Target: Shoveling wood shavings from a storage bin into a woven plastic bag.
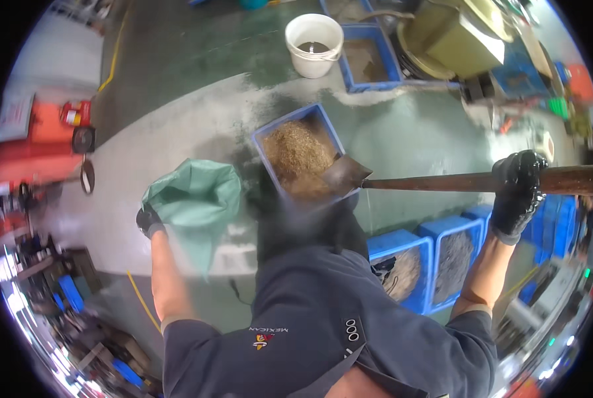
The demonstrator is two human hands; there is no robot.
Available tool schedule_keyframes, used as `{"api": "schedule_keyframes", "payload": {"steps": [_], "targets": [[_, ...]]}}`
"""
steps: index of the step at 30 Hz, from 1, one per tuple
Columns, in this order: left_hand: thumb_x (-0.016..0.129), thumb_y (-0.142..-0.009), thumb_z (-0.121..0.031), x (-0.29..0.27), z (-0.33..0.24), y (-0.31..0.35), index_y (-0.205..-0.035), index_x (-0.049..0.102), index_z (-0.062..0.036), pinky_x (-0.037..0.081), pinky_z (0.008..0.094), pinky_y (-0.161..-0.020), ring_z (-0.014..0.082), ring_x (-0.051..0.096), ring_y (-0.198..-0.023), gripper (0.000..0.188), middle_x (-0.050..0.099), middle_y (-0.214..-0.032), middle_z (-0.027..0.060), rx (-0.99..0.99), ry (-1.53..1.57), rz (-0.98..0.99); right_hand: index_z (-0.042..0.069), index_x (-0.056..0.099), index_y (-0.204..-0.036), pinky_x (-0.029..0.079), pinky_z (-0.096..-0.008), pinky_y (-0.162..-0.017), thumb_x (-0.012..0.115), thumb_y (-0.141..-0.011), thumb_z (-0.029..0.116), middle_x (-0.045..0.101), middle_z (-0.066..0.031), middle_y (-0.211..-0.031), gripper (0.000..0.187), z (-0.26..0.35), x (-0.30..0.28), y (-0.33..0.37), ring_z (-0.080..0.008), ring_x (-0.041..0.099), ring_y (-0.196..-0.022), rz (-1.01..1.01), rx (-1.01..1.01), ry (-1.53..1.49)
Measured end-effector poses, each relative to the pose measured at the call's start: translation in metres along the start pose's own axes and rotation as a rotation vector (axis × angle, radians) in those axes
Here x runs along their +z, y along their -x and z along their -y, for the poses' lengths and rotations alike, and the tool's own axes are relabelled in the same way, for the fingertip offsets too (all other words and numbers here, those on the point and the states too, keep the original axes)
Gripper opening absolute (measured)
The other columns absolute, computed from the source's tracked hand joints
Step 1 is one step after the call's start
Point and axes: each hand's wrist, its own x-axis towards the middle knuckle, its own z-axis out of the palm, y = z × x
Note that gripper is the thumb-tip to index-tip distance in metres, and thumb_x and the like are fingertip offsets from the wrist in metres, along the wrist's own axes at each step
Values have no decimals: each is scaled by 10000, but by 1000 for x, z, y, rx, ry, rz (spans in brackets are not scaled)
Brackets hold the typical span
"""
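White bucket (313, 65) beside blue crate (370, 87); yellow stripes (144, 302).

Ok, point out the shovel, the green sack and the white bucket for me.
Shovel (435, 183), head view: middle of its wooden handle.
Green sack (205, 213), head view: fabric just below its open mouth.
White bucket (313, 66), head view: its outer wall.

The light is rather bright and even over the floor (415, 123), with a pale sheen toward the right; at the near left edge, glare burns to white; small bright spots shine at the near right; a soft shadow lies left of the crate (333, 129); this crate's near end and the left forearm (170, 282) are blurred; straight lines bend toward black corners.
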Motion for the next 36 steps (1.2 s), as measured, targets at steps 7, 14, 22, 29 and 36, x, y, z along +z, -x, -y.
{"api": "schedule_keyframes", "payload": {"steps": [7,14,22,29,36], "targets": [[507,-943,-505,80,-59,-136,-1023,726,-13,517,491,-808,403,676,-902,545,718,-984,214,243,21,167,73,484,-818,452,-319,-647,567,-994,165,438,-21,-685,214,-11,65,142,-135,457,-606,-428,-71,162],[496,-941,-507,93,-143,-207,-1107,708,-49,514,471,-913,379,660,-1063,531,696,-1132,192,424,-124,278,56,520,-871,467,-335,-662,569,-989,262,478,-47,-727,243,25,90,256,-169,504,-651,-607,-93,93],[440,-965,-513,109,-195,-181,-1168,684,-79,507,491,-934,394,626,-1143,537,654,-1242,170,532,-141,248,-32,544,-1305,523,-440,-1005,459,-1022,179,525,-230,-1397,363,107,45,391,-368,564,-1244,-961,-338,126],[493,-930,-583,151,-156,-220,-1316,551,-97,525,478,-863,376,633,-1099,623,611,-1260,124,463,-208,399,13,560,-1150,474,-395,-866,589,-961,165,564,-119,-1089,244,-73,102,289,-225,551,-994,-847,-33,732],[603,-912,-524,208,-73,-257,-1167,682,-19,609,415,-690,352,714,-810,571,706,-1070,198,948,-165,186,61,579,-956,499,-328,-759,615,-946,166,585,-22,-859,111,-191,83,357,-136,583,-806,-880,-31,152]]}}
